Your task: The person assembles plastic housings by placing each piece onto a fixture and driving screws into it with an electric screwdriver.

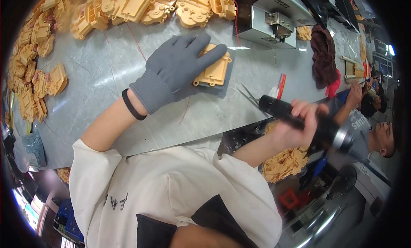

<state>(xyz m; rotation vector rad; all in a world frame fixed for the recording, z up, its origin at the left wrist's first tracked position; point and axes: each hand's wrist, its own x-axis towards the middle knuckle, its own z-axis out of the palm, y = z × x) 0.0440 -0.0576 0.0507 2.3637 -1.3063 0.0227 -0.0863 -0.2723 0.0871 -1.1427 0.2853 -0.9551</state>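
Observation:
My left hand (175, 68), in a grey knit glove, grips a tan plastic housing (214, 71) and presses it down on a dark grey pad (222, 89). Its thumb lies across the top of the part, and the palm hides the far-left side. To the right, my bare right hand (299, 124) is wrapped round a black electric screwdriver (276, 107), raised over the table's near edge and slightly blurred. The tool's tip end points left, apart from the housing. A pair of pointed metal tweezers (249, 95) shows just past that end.
Piled tan housings (128, 6) line the table's (102, 72) far and left sides. A grey screw feeder (274, 23) stands at the back right, near a dark brown cloth (322, 51). A red stick-like item (281, 86) lies near the tweezers. A co-worker (364, 124) sits at right.

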